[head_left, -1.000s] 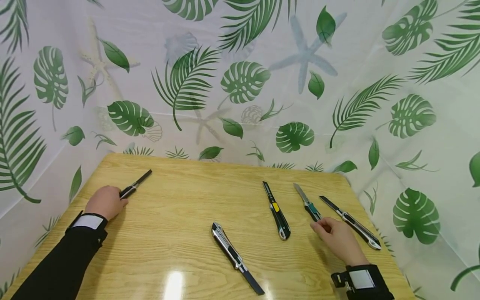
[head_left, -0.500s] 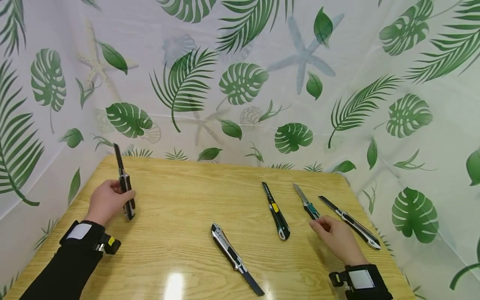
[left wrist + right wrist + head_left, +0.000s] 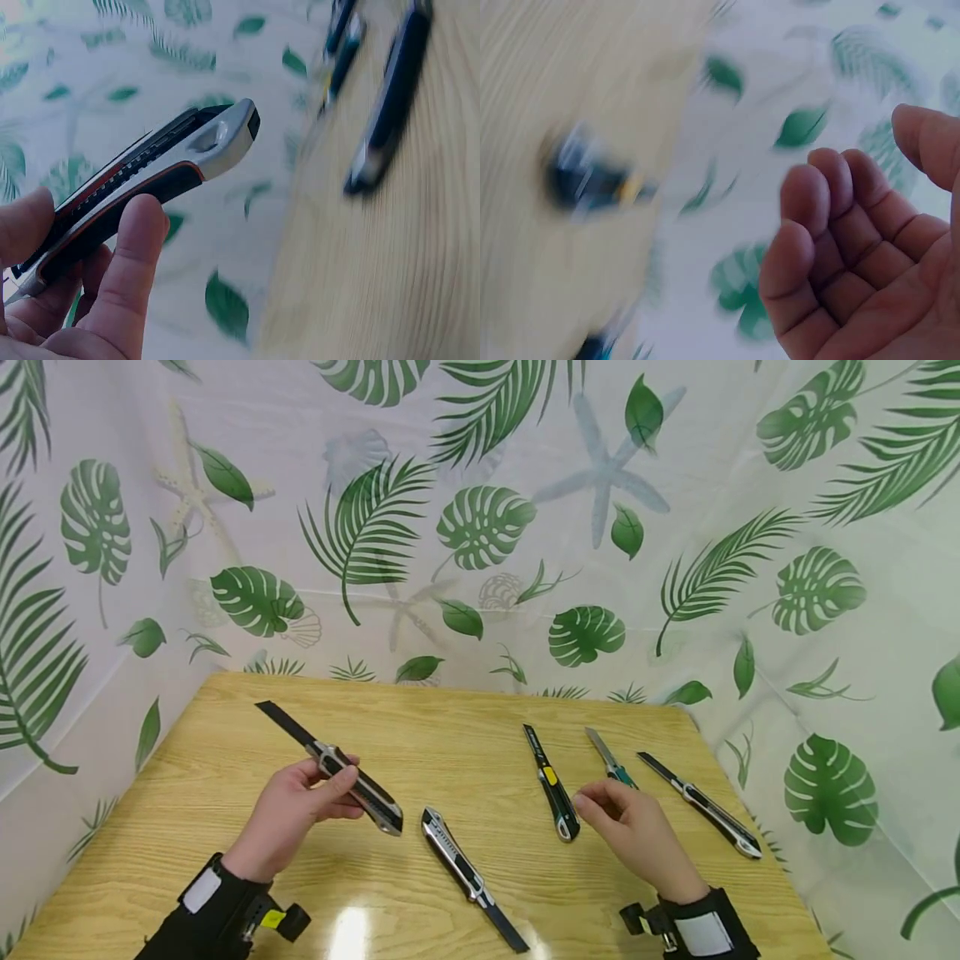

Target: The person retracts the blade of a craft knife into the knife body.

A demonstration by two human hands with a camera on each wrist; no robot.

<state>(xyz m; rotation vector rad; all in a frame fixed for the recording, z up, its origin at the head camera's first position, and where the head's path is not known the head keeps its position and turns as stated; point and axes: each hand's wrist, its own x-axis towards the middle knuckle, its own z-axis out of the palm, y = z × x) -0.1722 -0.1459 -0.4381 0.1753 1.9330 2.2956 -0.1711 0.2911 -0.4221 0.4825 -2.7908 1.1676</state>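
Observation:
Between thumb and fingers my left hand point(image 3: 281, 814) holds a black and silver utility knife point(image 3: 373, 798) above the table. Its long dark blade point(image 3: 285, 721) is out and points to the back left. In the left wrist view, the silver end and orange-edged grip of this utility knife point(image 3: 225, 142) show. My right hand point(image 3: 645, 839) is up with loosely curled fingers and nothing in them, also in the right wrist view. It overlaps the handle end of a teal utility knife point(image 3: 613, 764). Left of its fingertips lies a black utility knife with a yellow slider point(image 3: 557, 793).
Another silver and black utility knife point(image 3: 457, 856), blade out toward the front, lies on the wooden table point(image 3: 420, 735) near the middle. One more dark utility knife point(image 3: 708, 807) lies near the right edge. A white leaf-printed cloth point(image 3: 487, 443) hangs behind and beside the table.
My left hand has lifted its utility knife off the table, turned it and brought it right toward the middle. My right hand has come off the teal knife and moved slightly left.

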